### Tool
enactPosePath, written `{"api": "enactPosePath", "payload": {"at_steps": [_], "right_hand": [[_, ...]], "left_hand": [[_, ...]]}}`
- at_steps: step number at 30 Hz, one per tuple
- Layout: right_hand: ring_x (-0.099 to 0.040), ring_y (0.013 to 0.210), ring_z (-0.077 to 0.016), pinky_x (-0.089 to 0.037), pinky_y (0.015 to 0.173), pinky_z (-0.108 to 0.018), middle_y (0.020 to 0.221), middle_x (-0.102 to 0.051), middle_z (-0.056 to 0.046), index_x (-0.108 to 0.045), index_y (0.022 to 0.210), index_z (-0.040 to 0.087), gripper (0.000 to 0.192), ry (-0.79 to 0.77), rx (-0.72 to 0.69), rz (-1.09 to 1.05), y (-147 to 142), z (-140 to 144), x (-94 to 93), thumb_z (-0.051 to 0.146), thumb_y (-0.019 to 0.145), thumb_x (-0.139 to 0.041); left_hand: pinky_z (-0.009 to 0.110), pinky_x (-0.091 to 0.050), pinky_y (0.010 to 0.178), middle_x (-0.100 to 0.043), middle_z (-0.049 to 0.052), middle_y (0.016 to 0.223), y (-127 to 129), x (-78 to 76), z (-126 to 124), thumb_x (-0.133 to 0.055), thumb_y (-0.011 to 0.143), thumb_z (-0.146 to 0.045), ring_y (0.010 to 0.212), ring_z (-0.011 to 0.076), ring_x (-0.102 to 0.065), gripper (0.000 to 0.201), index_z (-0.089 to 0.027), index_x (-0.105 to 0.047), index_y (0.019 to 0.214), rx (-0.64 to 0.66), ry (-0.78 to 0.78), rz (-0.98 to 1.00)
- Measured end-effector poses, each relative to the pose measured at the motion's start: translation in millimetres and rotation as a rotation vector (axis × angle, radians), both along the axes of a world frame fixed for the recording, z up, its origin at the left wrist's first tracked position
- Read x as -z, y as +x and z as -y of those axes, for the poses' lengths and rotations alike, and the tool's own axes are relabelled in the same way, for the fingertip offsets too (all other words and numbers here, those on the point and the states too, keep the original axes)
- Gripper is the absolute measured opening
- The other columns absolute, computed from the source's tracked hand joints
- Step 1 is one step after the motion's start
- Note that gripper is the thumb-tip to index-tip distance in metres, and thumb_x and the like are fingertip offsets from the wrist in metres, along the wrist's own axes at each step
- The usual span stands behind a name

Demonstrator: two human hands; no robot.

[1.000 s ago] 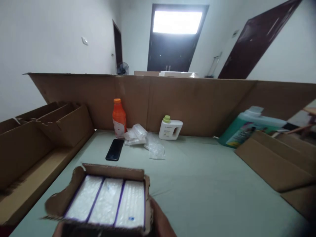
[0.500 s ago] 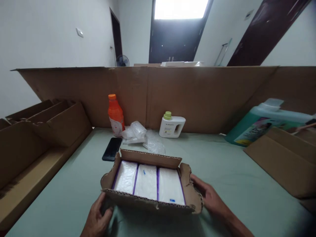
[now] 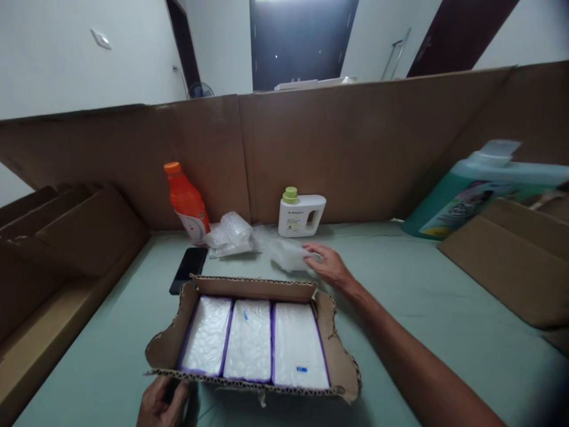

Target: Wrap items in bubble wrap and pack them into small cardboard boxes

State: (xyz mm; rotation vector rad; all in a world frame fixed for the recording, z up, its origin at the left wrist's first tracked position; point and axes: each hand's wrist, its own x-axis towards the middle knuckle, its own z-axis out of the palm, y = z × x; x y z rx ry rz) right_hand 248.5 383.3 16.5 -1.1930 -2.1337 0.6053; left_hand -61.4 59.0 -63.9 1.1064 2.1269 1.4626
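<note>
Bubble wrap piece [image 3: 287, 256] — flat and see-through on the green tabletop [image 3: 422, 296], just past the far wall of the cardboard box [image 3: 253, 289] and in front of the white jug [image 3: 300, 213]. Long side running left to right, a bit blurry, so hard to see its edges. Right hand [image 3: 329, 264] stretched far over the box corner, reaching from the right, with its fingertips [image 3: 311, 256] touching the right end of the wrap. Grip spread and loose, fingers pointing left, nothing pinched yet. Wrap to the left of that hand and a little farther away. Left hand [image 3: 162, 403] low at the near edge of the box, well apart from the wrap, half out of the picture — cannot tell if that grip is squeezed on the cardboard or only resting there. Right hand much nearer to the wrap than the left. Inside the box, three white packs [image 3: 249, 338] side by side, long sides pointing away from the person. To the left of the wrap, a crumpled wrap bundle [image 3: 229, 232], a dark phone [image 3: 186, 270] and an orange bottle [image 3: 186, 201]. Far right, a big green jug [image 3: 480, 184] tipped on its side.
</note>
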Motion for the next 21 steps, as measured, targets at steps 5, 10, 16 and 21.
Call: {"api": "enactPosePath", "payload": {"at_steps": [5, 10, 16, 21], "right_hand": [[-0.065, 0.118, -0.0318, -0.05, 0.104, -0.049, 0.121, -0.073, -0.009, -0.074, 0.099, 0.023, 0.027, -0.045, -0.013, 0.146, 112, 48, -39.0, 0.037, 0.08, -0.059], [-0.058, 0.128, -0.0332, -0.045, 0.109, -0.055, 0.137, -0.064, -0.011, -0.062, 0.131, 0.023, 0.047, 0.163, 0.261, 0.134, 133, 133, -53.9, 0.042, 0.088, -0.059], [-0.056, 0.131, -0.0341, -0.048, 0.107, -0.058, 0.146, -0.057, -0.012, -0.047, 0.147, 0.023, 0.071, -0.139, -0.203, 0.024, 65, 211, -10.0, 0.02, 0.077, -0.062], [-0.06, 0.125, -0.0337, -0.05, 0.103, -0.055, 0.145, -0.057, -0.012, -0.045, 0.147, 0.023, 0.078, -0.247, -0.21, -0.174, 18, 212, 6.6, 0.013, 0.071, -0.059]], "left_hand": [[0.026, -0.054, 0.051, -0.074, 0.005, 0.071, -14, -3.3, 4, -0.071, 0.072, -0.063, 0.06, 0.0219, -0.068, 0.042, -0.021, -0.075, 0.077, 0.117, -0.087, -0.018], [0.03, -0.06, 0.063, -0.079, 0.007, 0.097, -27, -12.7, 8, -0.074, 0.069, -0.06, 0.087, 0.0291, -0.074, 0.046, -0.022, -0.075, 0.097, 0.116, -0.154, 0.021], [0.04, -0.056, 0.096, -0.072, 0.014, 0.118, -5, -41.6, 2, -0.077, 0.066, -0.054, 0.117, 0.0349, -0.066, 0.063, -0.018, -0.066, 0.117, 0.246, -0.106, 0.154], [0.04, -0.057, 0.091, -0.069, 0.015, 0.12, 26, -55.5, -19, -0.071, 0.072, -0.048, 0.109, 0.0317, -0.069, 0.067, -0.017, -0.057, 0.129, 0.308, -0.095, 0.176]]}}
